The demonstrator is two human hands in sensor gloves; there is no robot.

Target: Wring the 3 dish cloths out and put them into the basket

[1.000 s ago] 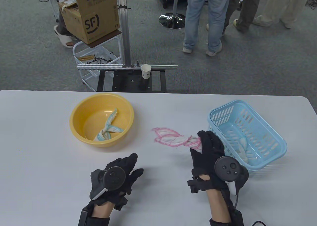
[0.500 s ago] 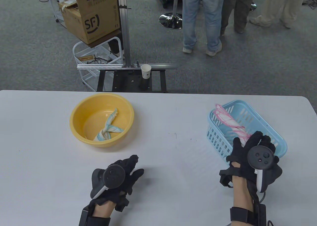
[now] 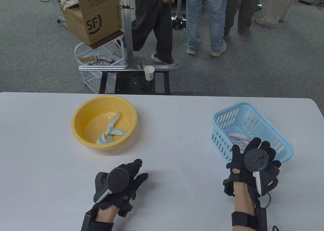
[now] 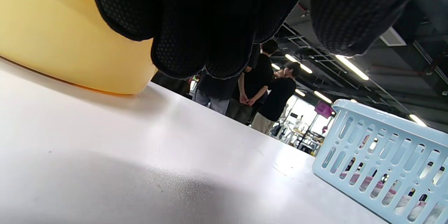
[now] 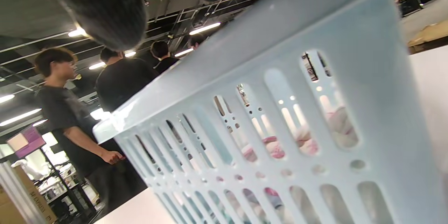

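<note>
Now our pink cloth (image 3: 238, 138) lies in the blue basket (image 3: 274, 129) at four o'clock; it was in our right hand (image 3: 253, 162) before. One cloth (image 3: 110, 132) waits in the yellow bowl (image 3: 78, 114) at ten o'clock. Both hands, right and left (image 3: 121, 181), are loose and hold nothing.

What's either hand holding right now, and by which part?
Nothing. The left hand hovers above the table, fingers loose and empty. The right hand sits at the basket's near rim, fingers spread; the pink cloth lies inside the basket.
</note>
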